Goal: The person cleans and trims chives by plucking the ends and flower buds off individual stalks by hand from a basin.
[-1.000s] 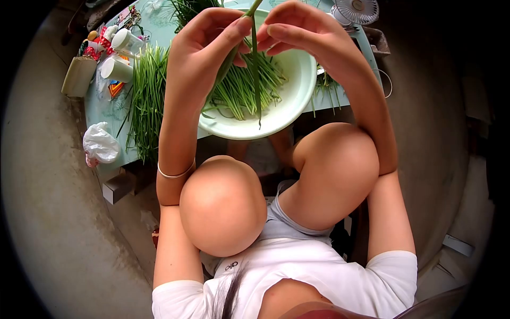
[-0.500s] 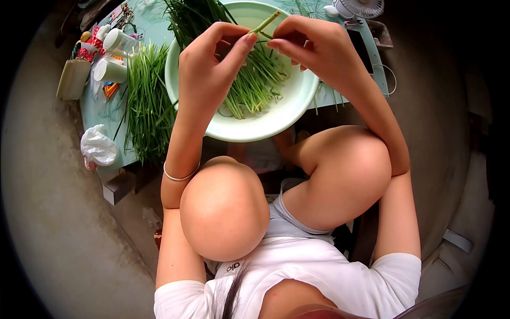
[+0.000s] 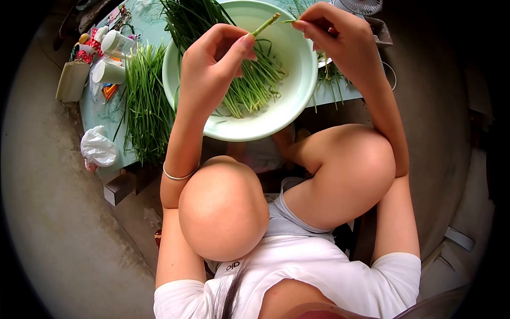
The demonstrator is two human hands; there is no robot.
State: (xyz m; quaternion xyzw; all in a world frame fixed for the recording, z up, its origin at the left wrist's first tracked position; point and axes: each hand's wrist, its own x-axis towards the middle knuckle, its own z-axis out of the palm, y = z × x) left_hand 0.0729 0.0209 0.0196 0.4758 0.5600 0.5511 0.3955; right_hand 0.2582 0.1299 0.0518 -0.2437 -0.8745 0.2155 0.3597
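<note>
Up close, left hand (image 3: 212, 69) pinching chive stalk (image 3: 264, 25), right hand (image 3: 340, 42) beside, above bowl (image 3: 297, 90)

Head view. We raised both forearms toward twelve o'clock above our bent knees. Our left hand (image 3: 210, 66) pinched thumb against forefinger, the other fingers curled. At two o'clock from it, our right hand (image 3: 340, 37) pinched likewise, its wrist flexed downward.
</note>
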